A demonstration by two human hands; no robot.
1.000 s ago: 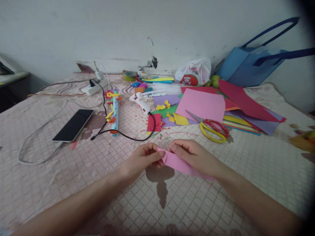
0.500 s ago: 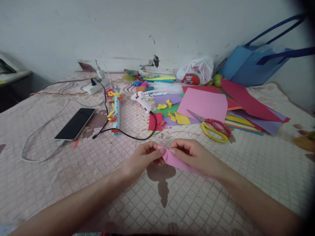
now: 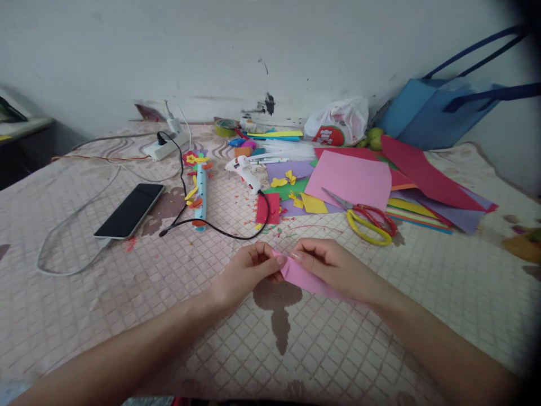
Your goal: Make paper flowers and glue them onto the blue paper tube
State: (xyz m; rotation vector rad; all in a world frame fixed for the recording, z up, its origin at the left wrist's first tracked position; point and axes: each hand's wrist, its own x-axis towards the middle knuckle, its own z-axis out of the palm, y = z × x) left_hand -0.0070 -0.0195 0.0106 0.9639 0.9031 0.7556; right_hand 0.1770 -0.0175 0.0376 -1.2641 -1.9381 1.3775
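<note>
Left hand [image 3: 247, 270]: I pinch the left end of the strip between thumb and fingers.
Right hand [image 3: 329, 262]: I grip the same strip just beside, my thumb close to the other.
Pink paper strip [image 3: 310, 281]: between my hands over the tabletop [image 3: 338, 355], slanting toward my right wrist, creased near its left end.
Scissors [image 3: 368, 224]: beyond my right hand, blades over a pink sheet [image 3: 349, 176].

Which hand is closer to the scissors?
The right hand: it's on the near side of the scissors, slightly left, not touching them. The left hand is farther off, more to the left.
</note>
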